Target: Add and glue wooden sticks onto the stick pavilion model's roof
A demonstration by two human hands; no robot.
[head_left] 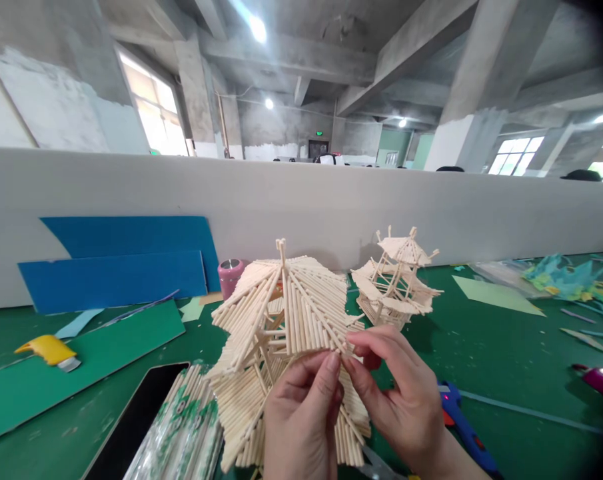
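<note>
A tiered pagoda model made of pale wooden sticks stands upright in front of me, with slatted roofs. At the lower right corner of its upper roof, both hands come together. My left hand is closed, thumb pressed against the bent index finger at the eave; whatever is pinched there is too small or hidden to name. My right hand closes thumb and index finger around the roof's corner tip. Parts of the lower tier are hidden behind my hands.
Behind is a smaller stick pagoda, near a pink cup. Bundled sticks in plastic and a black phone-like slab lie left; farther left is a yellow cutter. A blue glue gun lies right. A white partition runs behind.
</note>
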